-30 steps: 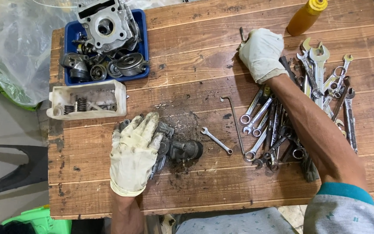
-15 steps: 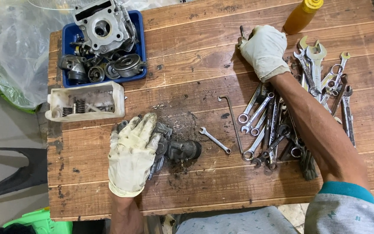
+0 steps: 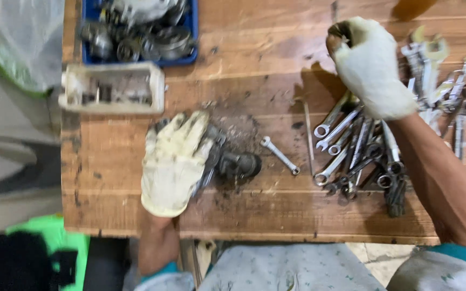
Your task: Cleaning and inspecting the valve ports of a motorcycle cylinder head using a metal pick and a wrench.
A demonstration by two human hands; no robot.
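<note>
Head view: your gloved left hand [image 3: 175, 161] lies flat, fingers spread over a grimy dark metal part [image 3: 238, 165]; your gloved right hand [image 3: 370, 66] is clenched around something unclear; a blue plastic tray [image 3: 192, 24] holds engine parts.

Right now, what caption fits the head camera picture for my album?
Gloved left hand rests on a grimy metal part while the gloved right hand hovers over spanners on a wooden table.
</note>
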